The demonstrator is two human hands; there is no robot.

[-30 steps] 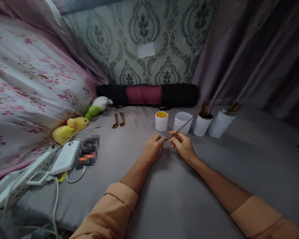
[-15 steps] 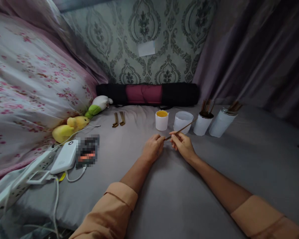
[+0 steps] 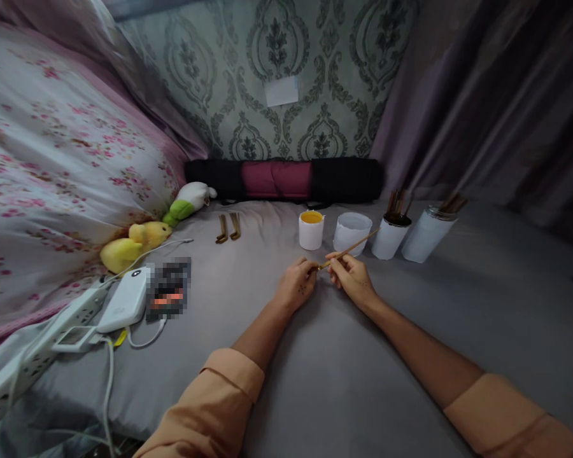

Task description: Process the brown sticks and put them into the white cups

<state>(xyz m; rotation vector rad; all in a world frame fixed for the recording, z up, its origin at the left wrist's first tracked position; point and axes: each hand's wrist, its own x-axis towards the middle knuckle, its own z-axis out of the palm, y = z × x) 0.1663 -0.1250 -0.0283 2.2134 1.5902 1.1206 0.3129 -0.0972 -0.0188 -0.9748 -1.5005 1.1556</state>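
A thin brown stick (image 3: pixel 361 242) slants up to the right from between my two hands. My right hand (image 3: pixel 353 280) pinches it near its lower part, thumb and fingers closed round it. My left hand (image 3: pixel 296 283) is closed at the stick's lower left end, and its fingertips partly hide that end. Just beyond my hands stand a white cup with yellow inside (image 3: pixel 311 234) and a wider whitish tub (image 3: pixel 344 233). To the right, a white container (image 3: pixel 388 242) and a taller, leaning white container (image 3: pixel 424 238) hold several brown sticks.
Two small bundles of bent brown strips (image 3: pixel 233 228) lie on the grey sheet (image 3: pixel 248 280). At left are a yellow plush toy (image 3: pixel 134 247), a green and white plush toy (image 3: pixel 188 200), a white power bank (image 3: pixel 124 299), cables and a power strip (image 3: pixel 38 353). A black and maroon roll (image 3: pixel 277 179) lies behind.
Both hands stay nearly in place on the stick. The fingers of my left hand have shifted slightly at its lower end, and the hands' backs have turned a little.
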